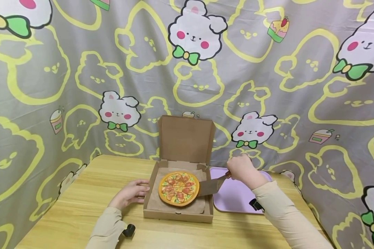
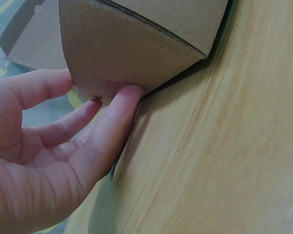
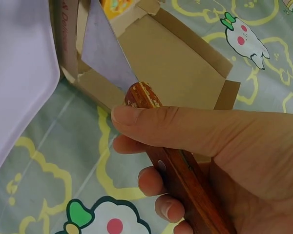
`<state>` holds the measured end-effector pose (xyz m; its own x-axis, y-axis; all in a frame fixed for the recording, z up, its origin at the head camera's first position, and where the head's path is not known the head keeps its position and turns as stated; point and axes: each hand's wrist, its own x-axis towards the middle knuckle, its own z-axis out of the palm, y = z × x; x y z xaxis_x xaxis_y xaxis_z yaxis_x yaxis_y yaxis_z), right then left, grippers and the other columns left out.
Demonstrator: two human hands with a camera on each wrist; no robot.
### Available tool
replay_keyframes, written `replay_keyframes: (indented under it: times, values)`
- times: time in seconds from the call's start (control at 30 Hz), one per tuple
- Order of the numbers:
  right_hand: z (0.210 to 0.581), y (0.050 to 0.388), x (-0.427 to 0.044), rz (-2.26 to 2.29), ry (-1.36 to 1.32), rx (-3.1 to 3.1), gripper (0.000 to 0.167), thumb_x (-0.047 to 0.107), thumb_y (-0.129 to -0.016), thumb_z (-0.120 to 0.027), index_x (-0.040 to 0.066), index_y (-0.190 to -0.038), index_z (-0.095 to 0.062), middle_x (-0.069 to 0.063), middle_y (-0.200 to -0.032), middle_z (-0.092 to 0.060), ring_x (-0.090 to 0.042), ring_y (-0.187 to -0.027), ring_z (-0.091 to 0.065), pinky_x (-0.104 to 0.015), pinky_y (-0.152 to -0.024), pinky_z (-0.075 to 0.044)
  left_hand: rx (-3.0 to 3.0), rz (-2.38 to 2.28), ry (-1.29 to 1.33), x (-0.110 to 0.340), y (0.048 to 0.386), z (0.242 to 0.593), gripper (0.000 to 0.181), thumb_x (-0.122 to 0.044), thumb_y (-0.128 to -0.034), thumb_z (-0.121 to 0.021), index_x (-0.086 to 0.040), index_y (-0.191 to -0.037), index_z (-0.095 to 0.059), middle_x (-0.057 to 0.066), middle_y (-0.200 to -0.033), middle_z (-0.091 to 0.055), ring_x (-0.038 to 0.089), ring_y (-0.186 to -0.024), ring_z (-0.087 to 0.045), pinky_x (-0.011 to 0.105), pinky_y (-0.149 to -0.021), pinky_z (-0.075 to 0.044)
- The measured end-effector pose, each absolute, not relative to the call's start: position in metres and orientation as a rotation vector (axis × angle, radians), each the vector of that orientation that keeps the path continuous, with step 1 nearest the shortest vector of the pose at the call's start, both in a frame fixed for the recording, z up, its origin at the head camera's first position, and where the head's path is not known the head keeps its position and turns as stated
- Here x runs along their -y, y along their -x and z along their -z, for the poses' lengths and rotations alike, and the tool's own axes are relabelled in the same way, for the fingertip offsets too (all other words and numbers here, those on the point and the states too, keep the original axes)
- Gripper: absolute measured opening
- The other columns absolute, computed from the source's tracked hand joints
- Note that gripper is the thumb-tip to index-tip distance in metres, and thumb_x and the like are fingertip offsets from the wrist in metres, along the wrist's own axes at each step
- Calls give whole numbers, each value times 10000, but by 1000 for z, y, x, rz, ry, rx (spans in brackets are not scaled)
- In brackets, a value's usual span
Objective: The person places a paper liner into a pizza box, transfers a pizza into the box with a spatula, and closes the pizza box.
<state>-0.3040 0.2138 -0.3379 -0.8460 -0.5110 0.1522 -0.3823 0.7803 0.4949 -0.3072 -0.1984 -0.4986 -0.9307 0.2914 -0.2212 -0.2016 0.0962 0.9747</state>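
Note:
A round toy pizza (image 1: 179,188) lies on brown paper inside an open cardboard pizza box (image 1: 178,215), whose lid (image 1: 185,138) stands up at the back. My right hand (image 1: 242,169) grips the wooden handle (image 3: 180,170) of a metal spatula (image 1: 211,186). Its blade reaches over the box's right wall to the pizza's right edge; whether the tip is beneath the pizza cannot be told. At the box's left wall, my left hand (image 1: 131,193) rests its fingertips and thumb against the cardboard, as the left wrist view (image 2: 63,146) of that hand shows.
Right of the box lies a lilac tray (image 1: 233,200), partly under the spatula and right arm. The wooden table (image 1: 90,186) carries everything. A patterned cloth (image 1: 202,90) hangs behind the table and along its sides.

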Motion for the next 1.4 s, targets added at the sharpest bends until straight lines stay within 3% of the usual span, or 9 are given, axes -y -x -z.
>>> replay_keyframes:
  times: [0.47, 0.9, 1.13, 1.4]
  values:
    - [329, 293, -222, 660, -698, 2550, 383, 278, -544, -911, 206, -528, -535, 37, -552, -591, -184, -568, -574, -349, -553, -447, -2010, -1907, -97, 200, 309, 501, 585, -130, -952, -569, 97, -1429, -318, 175, -1102, -706, 219, -943, -705, 366, -736, -592]
    - [325, 288, -255, 623, -628, 2651, 253, 253, -595, -888, 224, -613, -637, 43, -623, -637, -202, -657, -608, -381, -646, -440, -2023, -1889, -96, 199, 307, 499, 578, -134, -960, -566, 95, -1431, -319, 205, -1130, -689, 234, -959, -701, 375, -742, -592]
    - [334, 285, -287, 501, -605, 2696, 254, 267, -599, -887, 230, -624, -637, 67, -618, -639, -195, -638, -600, -363, -587, -381, -2011, -1893, -104, 198, 308, 499, 578, -133, -965, -561, 98, -1434, -314, 202, -1121, -696, 230, -952, -705, 382, -749, -593]
    - [359, 282, -322, 337, -637, 2778, 272, 317, -675, -860, 255, -655, -596, 115, -611, -604, -138, -595, -573, -390, -585, -444, -2029, -1875, -97, 199, 307, 500, 622, -165, -956, -590, 92, -1446, -306, 212, -1130, -688, 221, -941, -703, 361, -728, -593]
